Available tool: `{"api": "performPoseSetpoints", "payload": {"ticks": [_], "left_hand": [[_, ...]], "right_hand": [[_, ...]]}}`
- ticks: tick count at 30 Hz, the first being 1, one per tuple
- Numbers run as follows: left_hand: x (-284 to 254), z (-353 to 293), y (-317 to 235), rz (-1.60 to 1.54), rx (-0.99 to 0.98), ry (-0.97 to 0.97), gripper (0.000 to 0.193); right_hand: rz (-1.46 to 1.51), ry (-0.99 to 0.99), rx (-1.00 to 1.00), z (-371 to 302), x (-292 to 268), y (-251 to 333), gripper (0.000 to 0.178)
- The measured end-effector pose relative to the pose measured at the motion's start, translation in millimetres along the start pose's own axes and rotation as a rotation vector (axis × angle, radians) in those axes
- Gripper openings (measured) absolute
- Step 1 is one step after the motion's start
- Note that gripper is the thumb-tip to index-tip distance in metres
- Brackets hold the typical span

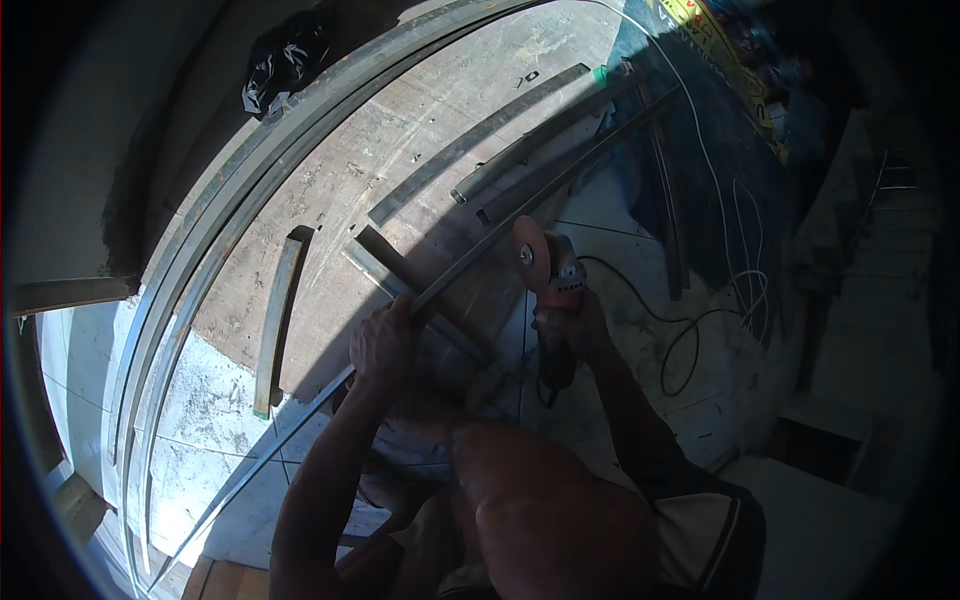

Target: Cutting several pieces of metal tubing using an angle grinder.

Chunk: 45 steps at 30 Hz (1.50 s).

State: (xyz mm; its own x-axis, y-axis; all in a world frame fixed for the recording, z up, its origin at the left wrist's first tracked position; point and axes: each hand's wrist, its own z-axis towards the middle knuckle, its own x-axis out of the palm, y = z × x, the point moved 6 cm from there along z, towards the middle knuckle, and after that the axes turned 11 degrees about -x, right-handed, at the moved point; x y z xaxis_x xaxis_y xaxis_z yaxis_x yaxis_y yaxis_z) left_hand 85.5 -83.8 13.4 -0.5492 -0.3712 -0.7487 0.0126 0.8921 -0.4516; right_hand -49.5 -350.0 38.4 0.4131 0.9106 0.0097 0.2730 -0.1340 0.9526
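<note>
My left hand (382, 342) is closed around a long, thin metal bar (465, 262) that runs from the lower left up toward the upper right. Under the bar, just beyond that hand, a short square metal tube (374, 264) lies crosswise. My right hand (578, 326) grips an angle grinder (566, 285) by its red and dark body. Its reddish-brown disc (532, 254) faces the bar, close to it on the right; I cannot tell whether they touch. Whether the disc is turning does not show either.
Several cut metal tubes (478, 145) lie on a dusty board (330, 190). Long metal lengths (215, 200) run along the left. A dark cable (668, 352) and a white cord (715, 180) loop over the tiles at right. A black plastic bag (288, 62) lies at the far left.
</note>
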Motion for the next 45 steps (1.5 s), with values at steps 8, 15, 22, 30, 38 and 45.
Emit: {"api": "performPoseSetpoints", "payload": {"ticks": [8, 15, 22, 30, 38, 45], "left_hand": [[2.4, -5.9, -3.3, 0.010, 0.047, -0.004, 0.026], [10.4, -5.0, 0.6, 0.009, 0.043, -0.016, 0.035], [10.5, -6.7, -0.6, 0.017, 0.034, -0.001, 0.034], [11.5, -7.0, -0.7, 0.023, 0.040, -0.021, 0.033], [13.6, -10.1, -2.9, 0.074, 0.072, -0.050, 0.016], [11.5, -15.8, -5.1, 0.054, 0.095, -0.102, 0.019]], "right_hand": [[0.013, 0.076, 0.008, -2.0, 9.0, -3.8, 0.030], [0.028, 0.081, -0.023, -2.7, 8.0, -1.4, 0.029], [0.022, 0.067, -0.008, -4.7, 7.1, -6.9, 0.033], [0.032, 0.070, -0.008, -12.7, 7.2, -16.5, 0.038], [0.032, 0.012, -0.012, -16.7, 7.9, -28.5, 0.037], [0.054, 0.002, -0.052, -23.6, 12.0, -34.3, 0.036]]}}
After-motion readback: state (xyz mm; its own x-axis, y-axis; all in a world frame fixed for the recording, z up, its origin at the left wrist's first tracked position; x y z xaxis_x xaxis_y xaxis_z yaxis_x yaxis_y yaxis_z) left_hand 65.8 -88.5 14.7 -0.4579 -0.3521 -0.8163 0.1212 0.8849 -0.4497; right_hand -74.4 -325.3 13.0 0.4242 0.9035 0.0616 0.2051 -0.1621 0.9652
